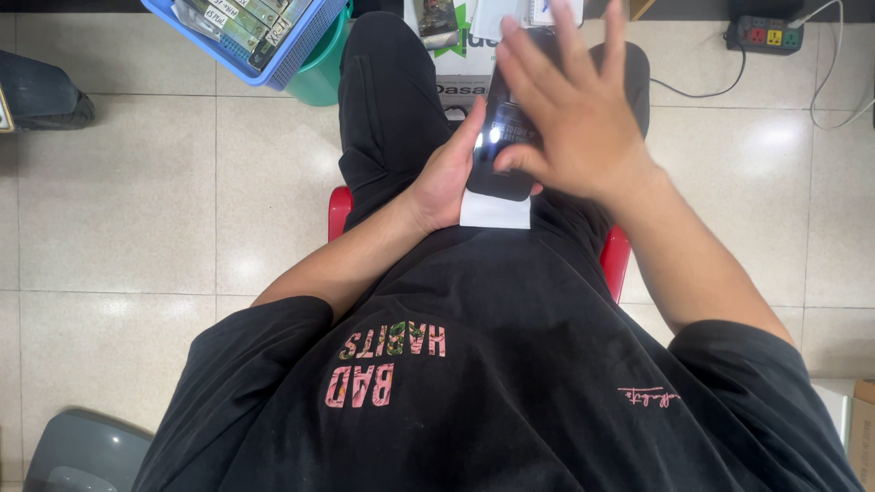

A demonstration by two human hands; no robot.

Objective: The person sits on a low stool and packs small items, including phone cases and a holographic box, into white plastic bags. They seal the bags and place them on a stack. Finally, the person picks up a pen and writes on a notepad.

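On the lap, at 12 o'clock from the chest: a phone held over a white card.

Head view: the left hand [447, 178] is wrapped around the left edge of the dark phone [499, 146], thumb along its side, holding it screen-up above the thighs. The right hand [570, 109] lies flat across the phone's upper half, fingers spread wide and gripping nothing, palm covering much of the glass. A white card [495, 211] shows just under the phone's near end, at 6 o'clock from it, touching or nearly so. A red seat [339, 210] edge shows at 9 o'clock of the left wrist. A blue basket [301, 50] sits at 10 o'clock, a power strip [764, 35] at 2 o'clock. To work the flat hand over the glass well, I judge the left grip should stay firm and the phone level, so it does not slide off the card.
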